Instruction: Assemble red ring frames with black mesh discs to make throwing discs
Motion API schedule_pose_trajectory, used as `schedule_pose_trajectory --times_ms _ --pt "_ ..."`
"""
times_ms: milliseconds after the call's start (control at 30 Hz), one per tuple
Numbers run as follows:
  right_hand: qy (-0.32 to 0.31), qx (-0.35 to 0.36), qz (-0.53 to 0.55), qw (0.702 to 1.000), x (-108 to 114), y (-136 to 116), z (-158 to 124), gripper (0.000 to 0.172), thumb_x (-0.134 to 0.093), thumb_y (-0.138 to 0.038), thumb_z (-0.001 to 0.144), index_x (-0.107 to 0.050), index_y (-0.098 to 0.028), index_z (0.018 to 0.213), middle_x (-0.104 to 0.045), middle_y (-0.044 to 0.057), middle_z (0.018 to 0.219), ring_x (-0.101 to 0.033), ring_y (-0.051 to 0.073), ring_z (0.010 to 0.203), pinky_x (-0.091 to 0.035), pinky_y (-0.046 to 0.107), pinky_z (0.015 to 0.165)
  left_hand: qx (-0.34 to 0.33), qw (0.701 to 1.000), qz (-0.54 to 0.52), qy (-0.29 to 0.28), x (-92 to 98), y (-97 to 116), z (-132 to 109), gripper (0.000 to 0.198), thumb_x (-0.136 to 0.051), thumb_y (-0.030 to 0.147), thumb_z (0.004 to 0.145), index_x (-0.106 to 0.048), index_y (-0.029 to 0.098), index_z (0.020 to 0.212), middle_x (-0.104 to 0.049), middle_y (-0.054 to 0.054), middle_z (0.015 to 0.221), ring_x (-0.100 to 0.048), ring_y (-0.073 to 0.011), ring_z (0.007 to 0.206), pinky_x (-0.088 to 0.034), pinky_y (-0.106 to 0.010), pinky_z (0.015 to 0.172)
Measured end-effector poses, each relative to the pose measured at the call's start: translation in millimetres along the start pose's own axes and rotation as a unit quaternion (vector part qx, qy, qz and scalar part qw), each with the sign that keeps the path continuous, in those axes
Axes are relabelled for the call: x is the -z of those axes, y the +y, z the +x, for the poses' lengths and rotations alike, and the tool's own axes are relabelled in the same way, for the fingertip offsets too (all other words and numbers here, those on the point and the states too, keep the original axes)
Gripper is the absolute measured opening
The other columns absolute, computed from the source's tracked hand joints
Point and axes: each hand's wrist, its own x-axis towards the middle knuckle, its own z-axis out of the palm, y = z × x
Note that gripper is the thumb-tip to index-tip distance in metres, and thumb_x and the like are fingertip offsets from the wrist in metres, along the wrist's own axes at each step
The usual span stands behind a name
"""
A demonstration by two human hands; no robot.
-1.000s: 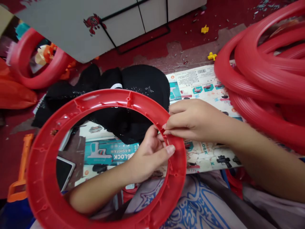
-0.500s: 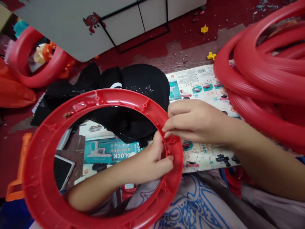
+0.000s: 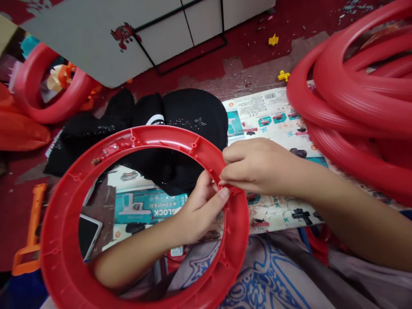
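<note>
A large red plastic ring [image 3: 64, 240] lies tilted over my lap, its ribbed inner side up. My left arm passes through the ring's hole, and my left hand [image 3: 199, 210] grips the right part of the rim, thumb on top. My right hand [image 3: 257, 165] comes in from the right, its fingertips pinched on the same stretch of rim, touching my left thumb. Whether anything small sits between the right fingertips is hidden.
A stack of red rings [image 3: 357, 98] rises at the right. Black mesh fabric [image 3: 180, 124] and flattened printed toy boxes [image 3: 273, 116] lie on the red floor. A phone [image 3: 88, 234] and an orange part [image 3: 30, 231] lie at left; another red ring [image 3: 41, 86] is far left.
The ring has turned a little in my hands and shifted slightly down. My left thumb has slid up the rim toward my right fingertips.
</note>
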Motion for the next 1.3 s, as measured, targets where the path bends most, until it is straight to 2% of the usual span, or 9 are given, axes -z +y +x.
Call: schedule_pose_trajectory --times_ms 133,300,467,533,700,900,1033,1200,1300 --pt "0.004 -0.043 -0.043 0.998 4 -2 -1 0.031 -0.047 -0.029 0.092 -0.065 -0.016 0.07 -0.055 0.001 0.069 -0.039 0.011 0.06 -0.018 0.027 0.055 0.001 0.998 0.062 0.003 3.8 -1 6 0.03 -0.054 0.032 0.092 -0.038 0.023 0.116 -0.055 0.0 0.098 -0.055 -0.0103 0.082 -0.049 -0.02 0.07" --pt "0.005 -0.022 -0.035 0.999 10 -1 -2 0.026 -0.044 -0.021 0.09 -0.065 -0.017 0.077 -0.057 0.002 0.072 -0.041 0.012 0.062 -0.021 0.027 0.055 -0.019 0.981 0.195 -0.008 11.6 2 4 0.03 -0.047 0.028 0.094 -0.038 0.021 0.122 -0.05 -0.004 0.112 -0.05 -0.0151 0.1 -0.048 -0.027 0.086" --pt "0.012 0.025 0.006 1.0 10 -4 -2 0.027 -0.043 -0.017 0.092 -0.067 -0.015 0.081 -0.062 0.005 0.083 -0.048 0.014 0.074 -0.033 0.027 0.063 -0.046 0.938 0.316 -0.136 17.1 9 0 0.043 -0.044 0.023 0.093 -0.027 0.021 0.132 -0.049 -0.008 0.122 -0.049 -0.0202 0.11 -0.044 -0.034 0.097" --pt "0.02 0.032 0.021 0.999 9 -5 -2 0.026 -0.043 -0.016 0.092 -0.067 -0.014 0.082 -0.063 0.005 0.085 -0.05 0.014 0.076 -0.036 0.027 0.066 -0.054 0.927 0.331 -0.166 17.5 12 0 0.044 -0.043 0.022 0.092 -0.025 0.02 0.132 -0.049 -0.009 0.122 -0.05 -0.0202 0.112 -0.045 -0.034 0.098" --pt "0.002 0.022 0.067 0.998 12 -7 -2 0.025 -0.044 -0.013 0.09 -0.068 -0.014 0.082 -0.063 0.005 0.086 -0.053 0.015 0.08 -0.04 0.027 0.068 -0.064 0.921 0.339 -0.184 16.0 15 0 0.047 -0.043 0.02 0.09 -0.024 0.018 0.133 -0.049 -0.01 0.121 -0.05 -0.022 0.113 -0.046 -0.037 0.099" --pt "-0.032 0.01 0.091 0.995 16 -8 0 0.025 -0.045 -0.01 0.089 -0.068 -0.014 0.08 -0.061 0.004 0.083 -0.051 0.013 0.076 -0.038 0.025 0.066 -0.058 0.919 0.323 -0.218 15.6 15 -1 0.052 -0.045 0.017 0.088 -0.022 0.019 0.134 -0.054 -0.01 0.114 -0.056 -0.02 0.099 -0.051 -0.037 0.092" --pt "-0.038 -0.003 0.074 0.997 14 -8 0 0.025 -0.046 -0.013 0.09 -0.068 -0.014 0.079 -0.061 0.004 0.08 -0.05 0.014 0.076 -0.037 0.026 0.066 -0.046 0.923 0.318 -0.213 15.8 14 -2 0.05 -0.047 0.02 0.088 -0.025 0.019 0.132 -0.051 -0.011 0.118 -0.054 -0.0217 0.105 -0.049 -0.039 0.096" --pt "-0.06 -0.027 0.053 0.996 14 -9 -2 0.024 -0.048 -0.017 0.09 -0.068 -0.014 0.077 -0.063 0.003 0.078 -0.052 0.014 0.074 -0.036 0.027 0.065 0.043 0.961 0.184 -0.202 10.2 9 -4 0.05 -0.049 0.027 0.091 -0.026 0.024 0.135 -0.054 -0.004 0.098 -0.056 -0.0151 0.082 -0.053 -0.027 0.072" --pt "-0.063 -0.025 0.043 0.997 14 -9 -2 0.024 -0.049 -0.017 0.09 -0.068 -0.015 0.075 -0.064 0.003 0.077 -0.052 0.014 0.074 -0.034 0.027 0.063 0.072 0.981 0.072 -0.164 4.1 8 -3 0.051 -0.059 0.032 0.087 -0.032 0.025 0.13 -0.054 -0.004 0.099 -0.057 -0.0143 0.084 -0.052 -0.025 0.073"
